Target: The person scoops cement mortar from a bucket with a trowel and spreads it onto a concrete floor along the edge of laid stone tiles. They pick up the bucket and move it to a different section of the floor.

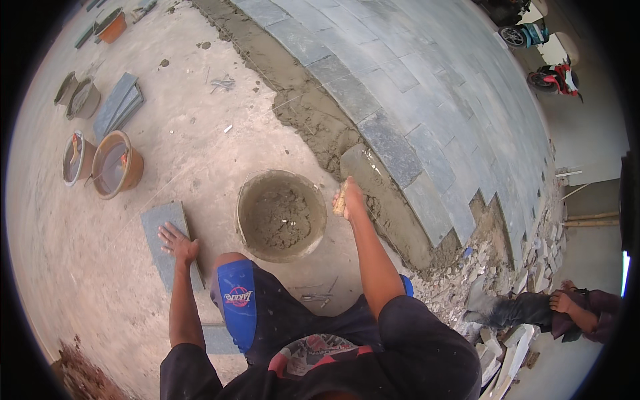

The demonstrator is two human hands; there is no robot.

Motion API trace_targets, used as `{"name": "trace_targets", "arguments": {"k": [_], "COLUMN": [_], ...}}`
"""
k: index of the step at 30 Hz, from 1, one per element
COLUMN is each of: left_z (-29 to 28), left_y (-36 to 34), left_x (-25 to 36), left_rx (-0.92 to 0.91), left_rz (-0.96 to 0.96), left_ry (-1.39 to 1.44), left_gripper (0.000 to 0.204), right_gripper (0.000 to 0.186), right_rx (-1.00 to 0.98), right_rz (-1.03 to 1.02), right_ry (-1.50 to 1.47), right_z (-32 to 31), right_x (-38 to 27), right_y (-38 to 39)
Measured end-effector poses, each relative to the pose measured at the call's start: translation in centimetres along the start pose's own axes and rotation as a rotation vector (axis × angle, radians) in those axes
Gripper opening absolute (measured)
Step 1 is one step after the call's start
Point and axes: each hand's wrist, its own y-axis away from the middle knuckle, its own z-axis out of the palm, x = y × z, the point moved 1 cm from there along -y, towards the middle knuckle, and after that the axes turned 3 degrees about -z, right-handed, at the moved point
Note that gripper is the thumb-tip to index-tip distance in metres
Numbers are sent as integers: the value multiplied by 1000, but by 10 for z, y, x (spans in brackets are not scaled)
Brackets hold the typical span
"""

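Observation:
My left hand (177, 243) lies flat with fingers spread on a grey stone tile (161, 270), which rests on the ground to my left. In my right hand (352, 197) is the wooden handle of a trowel, gripped in closed fingers. Its wide metal blade (359, 164) sits on the strip of wet mortar (303, 110), beside the edge of the laid grey paving (387, 143). Between my hands, in front of my knees, stands a round bucket (244, 230) with wet mortar inside.
Two buckets of liquid (137, 175) stand at left, near stacked tiles (120, 107) and two more buckets (85, 100). An orange bucket (112, 30) is far left. Rubble (493, 280) lies at right, where another person (567, 310) is. Motorcycles (557, 79) are parked beyond the paving.

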Motion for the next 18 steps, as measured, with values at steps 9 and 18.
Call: {"name": "trace_targets", "arguments": {"k": [9, 18], "left_z": [4, -4], "left_y": [-3, 1], "left_x": [-1, 3], "left_rx": [0, -38], "left_rz": [6, -26], "left_ry": [29, -16], "left_gripper": [128, 128], "right_gripper": [45, 62], "right_rx": [-74, 99], "right_rz": [-203, -451], "right_ry": [764, 1452], "right_z": [5, -18], "right_x": [-16, -62], "right_y": [-12, -1]}}
